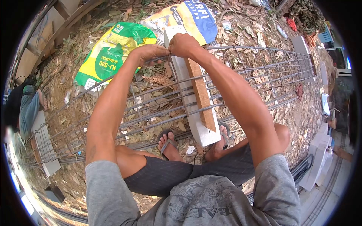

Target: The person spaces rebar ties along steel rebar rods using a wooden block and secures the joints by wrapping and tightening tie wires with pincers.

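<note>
A long rebar cage (158, 95) of thin steel bars and square stirrups stretches across in front of me. Both hands meet at its far upper bar, by the corner of a stirrup (177, 81). My left hand (149, 54) is closed around the bar, its fingers curled below and its thumb pointing at the corner. My right hand (184, 44) is pinched at the same corner; what its fingertips grip is hidden. Beneath the cage, a white block (207, 138) with a brown wooden strip (201, 96) on it lies crosswise between my feet.
A green-and-yellow bag (113, 56) and a blue-and-cream bag (200, 20) lie on the leafy ground beyond the cage. White blocks (300, 47) stand at the cage's right end. Another person's leg (29, 109) is at the far left. White pieces (316, 158) are stacked at right.
</note>
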### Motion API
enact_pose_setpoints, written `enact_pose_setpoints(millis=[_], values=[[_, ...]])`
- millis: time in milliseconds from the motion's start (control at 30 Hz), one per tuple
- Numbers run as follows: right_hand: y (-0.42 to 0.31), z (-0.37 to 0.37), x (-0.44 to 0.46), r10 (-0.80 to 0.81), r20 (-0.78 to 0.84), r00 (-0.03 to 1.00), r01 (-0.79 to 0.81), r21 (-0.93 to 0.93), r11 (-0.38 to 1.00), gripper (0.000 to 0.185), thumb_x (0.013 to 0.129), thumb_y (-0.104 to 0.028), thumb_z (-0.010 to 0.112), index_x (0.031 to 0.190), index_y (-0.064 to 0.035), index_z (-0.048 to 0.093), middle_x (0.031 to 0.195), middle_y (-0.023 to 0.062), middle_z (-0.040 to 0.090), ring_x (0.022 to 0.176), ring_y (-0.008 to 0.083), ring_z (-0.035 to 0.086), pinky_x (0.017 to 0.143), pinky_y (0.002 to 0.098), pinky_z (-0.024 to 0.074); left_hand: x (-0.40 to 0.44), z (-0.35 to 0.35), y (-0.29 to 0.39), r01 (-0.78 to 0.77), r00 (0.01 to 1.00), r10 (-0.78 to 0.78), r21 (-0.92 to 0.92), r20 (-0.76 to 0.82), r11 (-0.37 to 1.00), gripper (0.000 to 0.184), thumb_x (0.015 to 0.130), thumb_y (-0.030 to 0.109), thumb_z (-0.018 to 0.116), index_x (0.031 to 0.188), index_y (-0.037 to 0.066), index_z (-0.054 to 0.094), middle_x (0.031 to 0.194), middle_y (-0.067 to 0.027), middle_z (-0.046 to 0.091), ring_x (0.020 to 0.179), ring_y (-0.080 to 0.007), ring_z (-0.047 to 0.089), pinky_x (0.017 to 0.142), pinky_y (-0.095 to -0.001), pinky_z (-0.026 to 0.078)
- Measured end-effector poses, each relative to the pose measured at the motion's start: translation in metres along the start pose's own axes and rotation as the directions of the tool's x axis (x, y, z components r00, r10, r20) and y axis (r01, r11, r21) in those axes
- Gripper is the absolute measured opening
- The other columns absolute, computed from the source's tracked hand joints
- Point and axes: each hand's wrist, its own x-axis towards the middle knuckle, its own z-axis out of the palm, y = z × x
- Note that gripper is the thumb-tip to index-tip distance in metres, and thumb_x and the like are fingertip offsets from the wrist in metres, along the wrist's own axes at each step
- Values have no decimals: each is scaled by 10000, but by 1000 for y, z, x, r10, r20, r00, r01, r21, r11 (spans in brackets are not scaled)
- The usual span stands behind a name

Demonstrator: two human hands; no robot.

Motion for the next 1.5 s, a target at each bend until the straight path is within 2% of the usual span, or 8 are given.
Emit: enact_pose_setpoints(millis=[167,367,467,900,1100,1233,1333,1500], values=[[2,8,9,13,-42,999,-13,-20,1000,309,871,-341,708,1082,-144,817,1076,177,771,1031,362,737,928,425,578,-1,2,1,17,1000,-17,-16,-21,1000,418,946,423,734,1317,235,690,885,100,615,684,-8,543,456,-207,357],[1,8,-3,4,-82,997,-1,33,999,248,871,-244,692,1050,-133,824,1079,208,762,1001,385,735,916,436,577,-1,-1,3,45,999,-45,-45,18,998,414,950,413,732,1327,251,680,876,119,610,655,1,538,458,-199,361],[12,3,-33,-247,-94,964,253,47,966,229,888,-191,691,1069,-129,817,1033,214,761,959,389,732,878,452,581,-1,-4,3,24,997,-19,-64,77,998,373,958,393,730,1297,245,682,862,126,607,645,6,538,466,-192,360],[25,26,-70,-493,-209,845,426,-294,856,317,918,-245,720,1209,-129,674,855,149,731,791,362,727,670,485,559,7,-12,-1,70,984,-43,-154,172,986,230,982,336,718,1145,177,686,922,86,697,616,4,579,438,-167,400],[33,27,-63,-396,-339,854,402,-54,914,255,953,-256,682,1109,-70,761,861,181,745,788,404,717,700,487,552,8,-7,-3,12,993,2,-123,117,992,338,943,421,739,1191,192,707,779,102,603,647,-21,565,476,-202,363],[20,5,-28,-127,-37,991,132,252,959,304,950,-267,675,1036,-1,794,823,195,744,711,313,688,726,430,544,10,-12,-4,58,980,-52,-27,192,998,406,973,498,674,1198,163,720,981,42,753,718,-62,635,535,-229,442],[28,-2,3,-178,115,977,122,382,916,310,859,-253,676,963,13,794,762,174,722,673,294,663,679,434,533,2,-8,2,74,973,-60,-56,224,996,373,1011,427,626,1241,143,702,1185,-73,770,711,-77,706,526,-235,540],[7,-37,3,-45,334,941,-59,297,953,309,810,-242,707,825,64,743,629,109,597,529,213,507,474,416,395,6,-12,1,67,947,-43,-65,319,996,424,1041,455,579,1302,137,682,1203,-84,764,846,-139,747,665,-257,600]])
